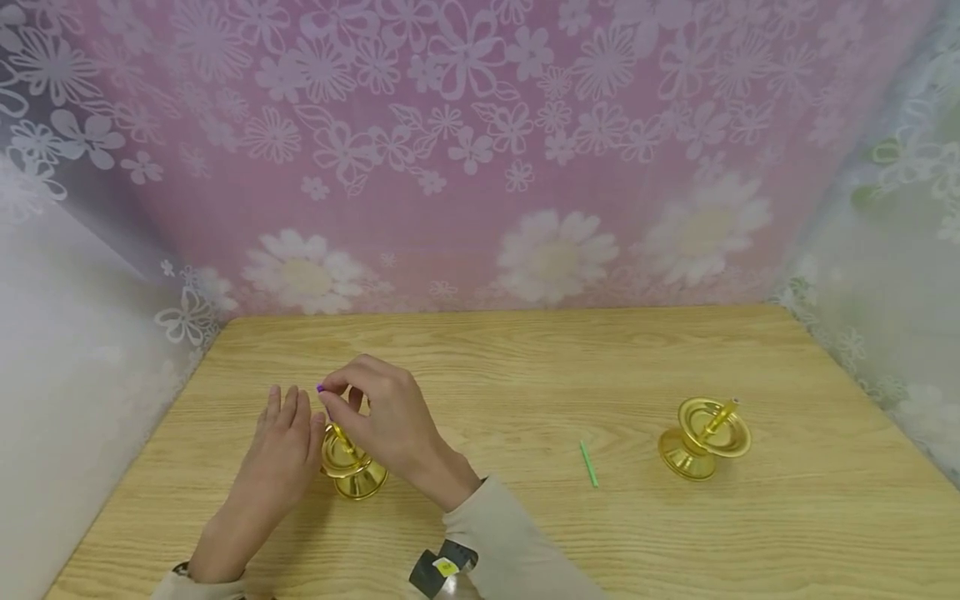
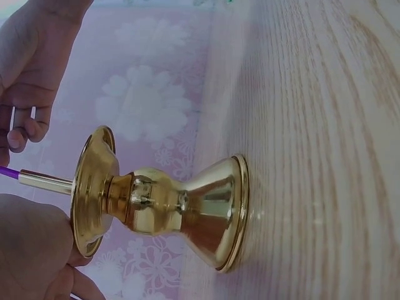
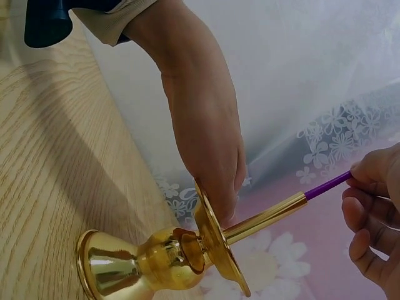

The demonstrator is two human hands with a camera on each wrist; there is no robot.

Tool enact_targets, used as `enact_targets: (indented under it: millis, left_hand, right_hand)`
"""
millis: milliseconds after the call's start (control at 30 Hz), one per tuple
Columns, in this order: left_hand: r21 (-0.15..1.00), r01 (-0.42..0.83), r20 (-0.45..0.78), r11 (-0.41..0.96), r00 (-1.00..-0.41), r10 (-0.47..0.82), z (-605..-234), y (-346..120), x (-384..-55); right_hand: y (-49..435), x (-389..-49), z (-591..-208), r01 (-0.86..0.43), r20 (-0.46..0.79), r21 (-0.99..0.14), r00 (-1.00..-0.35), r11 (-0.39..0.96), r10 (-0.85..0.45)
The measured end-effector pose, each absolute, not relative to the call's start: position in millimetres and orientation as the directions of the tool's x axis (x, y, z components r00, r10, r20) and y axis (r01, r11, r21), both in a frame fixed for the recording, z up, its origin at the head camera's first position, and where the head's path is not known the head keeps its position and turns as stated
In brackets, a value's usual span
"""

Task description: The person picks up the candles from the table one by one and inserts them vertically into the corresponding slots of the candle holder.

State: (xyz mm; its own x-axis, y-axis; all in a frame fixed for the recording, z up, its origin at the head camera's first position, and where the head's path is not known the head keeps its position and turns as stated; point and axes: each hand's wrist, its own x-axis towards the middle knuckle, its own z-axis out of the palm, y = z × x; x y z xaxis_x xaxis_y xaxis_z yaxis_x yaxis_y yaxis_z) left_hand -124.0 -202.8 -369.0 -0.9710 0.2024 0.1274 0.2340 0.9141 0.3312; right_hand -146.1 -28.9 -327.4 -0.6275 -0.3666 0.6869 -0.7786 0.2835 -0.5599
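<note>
At the left of the table stands a gold candle holder [image 1: 360, 482] with a round dish and an upright tube. My right hand [image 1: 393, 412] pinches the top of a thin purple stick [image 3: 328, 185] between thumb and fingertip. The stick's lower end is inside the mouth of the gold tube [image 3: 269, 217]. My left hand [image 1: 279, 458] lies along the dish's left side, fingers extended. In the left wrist view, part of the left hand [image 2: 34, 247] is right at the dish rim [image 2: 94, 187].
A second gold candle holder [image 1: 693, 450] stands at the right of the table, its tube leaning to the right in the head view. Between the two holders a thin green stick [image 1: 589, 464] lies on the wooden table [image 1: 525, 533]. A pink flowered backdrop [image 1: 450, 225] rises behind.
</note>
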Motion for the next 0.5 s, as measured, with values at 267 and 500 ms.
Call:
enact_targets:
  millis: [267, 500]
  left_hand:
    - [0.317, 0.239, 0.149, 0.918, -0.968, 0.201, -368.4, -203.3, -123.6]
    - [0.328, 0.229, 0.153, 0.917, -0.970, 0.188, -368.1, -201.5, -124.1]
  right_hand:
    - [-27.8, -144.9, -326.0, -0.785, 0.691, -0.549, -0.620, 0.287, -0.373]
    - [-26.4, -148.4, -326.3, -0.804, 0.696, -0.524, -0.595, 0.282, -0.402]
